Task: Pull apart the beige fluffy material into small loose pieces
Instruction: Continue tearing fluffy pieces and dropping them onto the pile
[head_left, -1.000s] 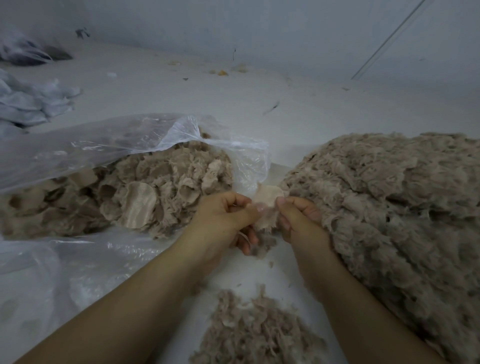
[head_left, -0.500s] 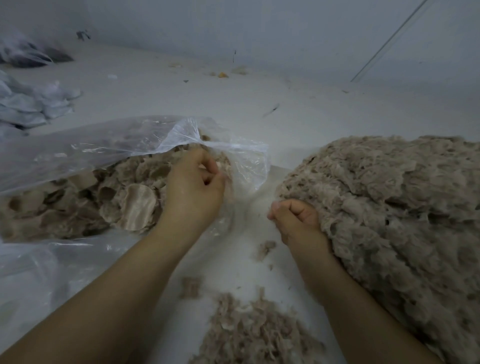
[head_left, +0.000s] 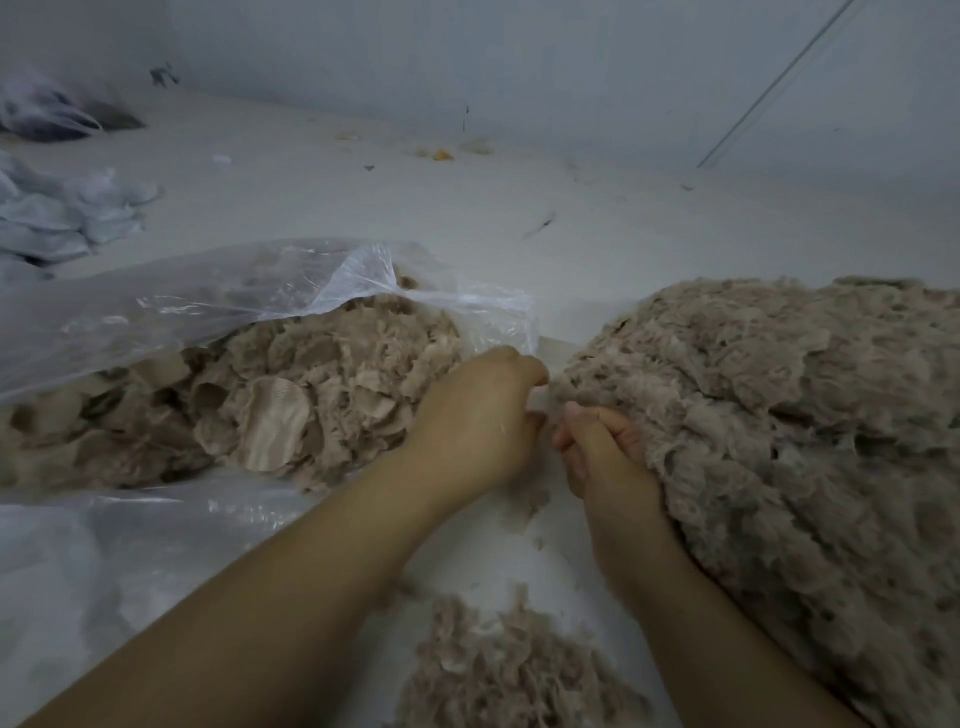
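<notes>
- Left hand (head_left: 480, 415) and right hand (head_left: 602, 447) meet, fingers curled, at the near-left edge of the big fluff heap (head_left: 779, 415) — what they pinch I cannot tell.
- Left of the heap: clear bag (head_left: 208, 301) of unpulled fluff.
- Nearer than the heap — small loose pile (head_left: 519, 675).

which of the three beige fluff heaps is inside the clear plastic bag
The heap on the left: the clear plastic bag covers it. The big mound on the right and the small pile at the bottom lie uncovered.
</notes>
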